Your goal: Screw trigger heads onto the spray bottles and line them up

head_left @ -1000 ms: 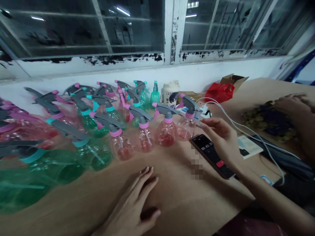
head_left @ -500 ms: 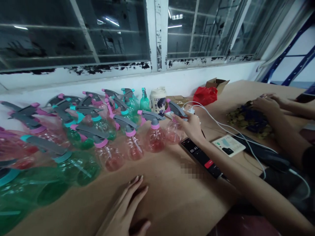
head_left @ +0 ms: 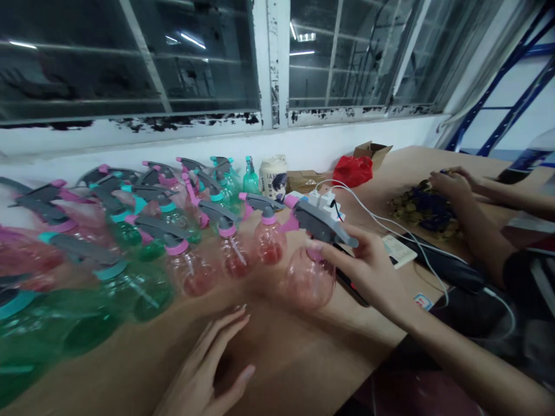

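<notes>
My right hand (head_left: 368, 266) is closed around the neck of a pink spray bottle (head_left: 309, 283) with a grey and pink trigger head, which looks raised over the table. Low in the view, my left hand (head_left: 217, 364) is open, fingers stretched and thumb apart, with nothing in it. Just left of the held bottle stand another pink spray bottle (head_left: 269, 240) and a slimmer-looking one (head_left: 234, 254). Further left are several more pink bottles and green spray bottles (head_left: 136, 289) with teal collars. The far sides of many bottles are hidden by those in front.
Behind my right hand lies a phone (head_left: 351, 286), partly covered. A power strip with white chargers (head_left: 318, 202) trails cables toward a black power brick (head_left: 451, 266). A printed cup (head_left: 274, 176), red plastic bag (head_left: 353, 170) and cardboard box (head_left: 375, 153) stand by the wall. At right, another person's hands (head_left: 451, 182) work over small yellowish pieces.
My right hand has brought the pink spray bottle nearer to me, away from the row. My left hand has shifted slightly, thumb still apart. The view has turned a little to the right.
</notes>
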`<action>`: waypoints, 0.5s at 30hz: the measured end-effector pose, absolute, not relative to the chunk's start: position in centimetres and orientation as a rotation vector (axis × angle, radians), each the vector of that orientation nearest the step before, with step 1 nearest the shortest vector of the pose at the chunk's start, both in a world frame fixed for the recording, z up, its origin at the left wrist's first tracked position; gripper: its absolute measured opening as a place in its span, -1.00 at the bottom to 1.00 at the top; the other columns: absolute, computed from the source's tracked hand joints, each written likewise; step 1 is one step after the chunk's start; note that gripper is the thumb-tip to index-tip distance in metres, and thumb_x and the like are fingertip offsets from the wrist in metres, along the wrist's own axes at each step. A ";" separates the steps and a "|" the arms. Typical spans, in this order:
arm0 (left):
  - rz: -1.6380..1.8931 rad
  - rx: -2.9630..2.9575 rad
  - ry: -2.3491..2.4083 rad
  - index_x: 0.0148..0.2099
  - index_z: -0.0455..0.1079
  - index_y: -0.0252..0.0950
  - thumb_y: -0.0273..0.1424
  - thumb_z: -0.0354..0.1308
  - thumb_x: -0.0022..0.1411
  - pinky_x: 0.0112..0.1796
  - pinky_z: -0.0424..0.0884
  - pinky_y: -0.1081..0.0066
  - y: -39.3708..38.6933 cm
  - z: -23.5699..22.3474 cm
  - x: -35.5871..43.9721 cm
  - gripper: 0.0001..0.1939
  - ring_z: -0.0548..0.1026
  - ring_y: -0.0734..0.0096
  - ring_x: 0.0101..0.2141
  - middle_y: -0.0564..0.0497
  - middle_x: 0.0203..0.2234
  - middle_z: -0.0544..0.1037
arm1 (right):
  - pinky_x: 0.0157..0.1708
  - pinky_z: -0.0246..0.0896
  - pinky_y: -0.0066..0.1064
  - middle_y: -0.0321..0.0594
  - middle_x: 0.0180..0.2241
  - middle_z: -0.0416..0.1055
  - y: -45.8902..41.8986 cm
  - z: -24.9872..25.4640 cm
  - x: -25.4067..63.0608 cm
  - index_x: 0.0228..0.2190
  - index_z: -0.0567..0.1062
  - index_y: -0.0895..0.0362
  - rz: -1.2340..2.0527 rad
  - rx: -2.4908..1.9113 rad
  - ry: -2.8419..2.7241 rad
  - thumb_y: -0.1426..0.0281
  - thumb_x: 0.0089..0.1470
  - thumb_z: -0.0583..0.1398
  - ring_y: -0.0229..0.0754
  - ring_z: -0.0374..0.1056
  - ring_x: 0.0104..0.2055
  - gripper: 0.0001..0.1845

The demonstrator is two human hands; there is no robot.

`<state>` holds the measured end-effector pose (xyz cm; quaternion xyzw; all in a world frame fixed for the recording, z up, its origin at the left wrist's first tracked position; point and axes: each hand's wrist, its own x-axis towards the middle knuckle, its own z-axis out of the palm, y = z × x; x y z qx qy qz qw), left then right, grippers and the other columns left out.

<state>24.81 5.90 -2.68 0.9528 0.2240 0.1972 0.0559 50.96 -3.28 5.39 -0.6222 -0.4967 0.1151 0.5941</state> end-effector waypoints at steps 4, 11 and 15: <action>0.568 2.774 0.796 0.29 -0.10 -0.06 -0.25 0.18 0.13 -0.02 0.36 0.08 4.7 -0.9 24.4 -0.25 0.37 0.03 0.05 -0.07 0.11 0.34 | -0.28 0.22 -0.41 -0.36 -0.42 0.47 -2.9 5.0 46.7 -0.38 0.54 0.04 0.486 -1.260 -1.294 0.25 -0.03 0.28 -0.22 0.36 -0.32 -0.86; 0.568 2.422 0.944 0.30 -0.15 -0.08 -0.11 0.26 0.07 0.06 0.20 -0.02 4.1 0.0 20.8 -0.12 0.22 -0.02 0.14 -0.11 0.15 0.24 | -0.36 0.23 -0.39 -0.32 -0.45 0.44 -0.1 3.4 40.4 -0.39 0.53 0.12 0.708 -1.121 -1.445 0.21 -0.03 0.28 -0.25 0.32 -0.40 -0.77; 0.597 2.313 0.965 0.27 -0.06 -0.05 -0.14 0.29 0.06 0.07 0.19 0.02 4.0 0.5 18.4 -0.18 0.23 0.06 0.13 -0.06 0.11 0.28 | -0.43 0.16 -0.43 -0.37 -0.52 0.36 1.0 2.6 37.7 -0.45 0.50 0.14 0.696 -1.079 -1.508 0.25 -0.04 0.30 -0.31 0.25 -0.46 -0.80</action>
